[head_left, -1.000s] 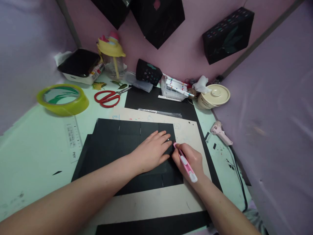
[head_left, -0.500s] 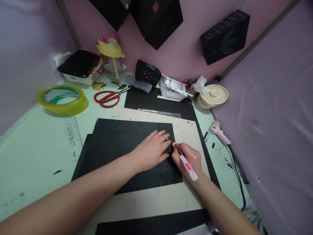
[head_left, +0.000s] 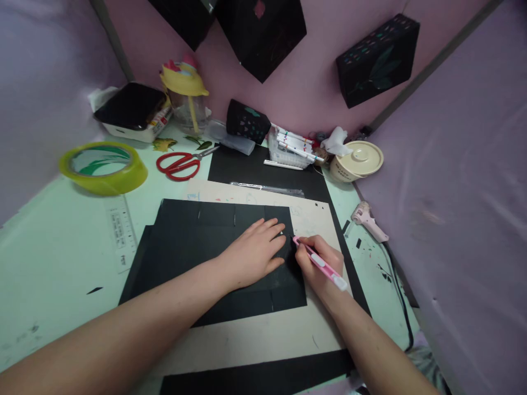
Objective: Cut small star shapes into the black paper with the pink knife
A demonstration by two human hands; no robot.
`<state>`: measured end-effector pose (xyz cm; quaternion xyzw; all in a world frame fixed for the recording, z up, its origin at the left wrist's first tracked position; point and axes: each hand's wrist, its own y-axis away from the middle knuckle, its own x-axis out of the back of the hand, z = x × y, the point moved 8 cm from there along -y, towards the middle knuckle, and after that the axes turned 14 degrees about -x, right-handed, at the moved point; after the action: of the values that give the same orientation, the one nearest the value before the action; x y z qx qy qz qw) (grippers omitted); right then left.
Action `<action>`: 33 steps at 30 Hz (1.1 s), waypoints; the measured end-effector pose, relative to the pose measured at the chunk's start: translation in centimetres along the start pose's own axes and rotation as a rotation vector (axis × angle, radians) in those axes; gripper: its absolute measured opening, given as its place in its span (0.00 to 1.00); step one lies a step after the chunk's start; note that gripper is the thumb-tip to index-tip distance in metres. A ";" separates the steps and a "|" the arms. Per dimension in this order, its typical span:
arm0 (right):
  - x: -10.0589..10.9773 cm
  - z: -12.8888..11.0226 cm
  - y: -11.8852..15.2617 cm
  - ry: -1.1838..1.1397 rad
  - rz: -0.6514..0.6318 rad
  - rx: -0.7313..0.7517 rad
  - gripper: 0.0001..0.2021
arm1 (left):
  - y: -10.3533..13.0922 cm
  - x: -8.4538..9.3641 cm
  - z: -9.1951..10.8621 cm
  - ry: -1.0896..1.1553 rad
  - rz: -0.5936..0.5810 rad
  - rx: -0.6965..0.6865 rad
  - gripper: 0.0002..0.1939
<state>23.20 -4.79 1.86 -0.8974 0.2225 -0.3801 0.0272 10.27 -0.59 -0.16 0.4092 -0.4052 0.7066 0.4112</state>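
Observation:
My left hand [head_left: 256,253] lies flat with fingers spread on a sheet of black card [head_left: 185,247], near its right side. In my right hand [head_left: 323,260] is a pink craft knife [head_left: 319,260] with a white end, gripped like a pen. Its tip points at the card's right edge, just beside my left fingertips; whether it touches cannot be made out. Short slits and fold lines run along the card's top and bottom. Beneath the card is a cream board [head_left: 247,334], which rests on a larger black sheet [head_left: 263,373].
Red-handled scissors [head_left: 179,166], a tape roll [head_left: 104,169] and a clear ruler [head_left: 121,233] are at the left. Behind stand a drinking bottle [head_left: 187,99] and a basket of markers [head_left: 290,153]. A lidded bowl [head_left: 356,161] and a corded glue gun [head_left: 369,220] sit right. Black boxes [head_left: 379,60] hang above.
My right hand has shifted slightly right, and the craft knife has tilted lower, its white end swinging right and up. My left hand stays in place on the card.

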 end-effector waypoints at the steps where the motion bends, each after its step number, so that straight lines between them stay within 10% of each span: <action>1: -0.1 0.0 0.0 0.002 -0.006 -0.004 0.04 | 0.0 0.0 0.0 0.000 0.000 0.001 0.18; 22: -0.6 -0.5 0.0 -0.010 -0.097 0.050 0.04 | 0.0 -0.2 -0.1 -0.022 -0.024 0.004 0.20; 29: 0.4 1.6 -0.7 -0.188 -0.017 -0.117 0.05 | 0.0 -0.1 0.0 -0.006 -0.036 0.010 0.20; 33: 0.9 1.8 -1.6 -0.284 -0.174 -0.199 0.08 | 0.1 -0.1 0.0 0.004 -0.027 0.010 0.20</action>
<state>25.63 -3.97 1.56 -0.9562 0.1744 -0.2264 -0.0637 10.21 -0.58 -0.24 0.4152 -0.3953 0.7039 0.4194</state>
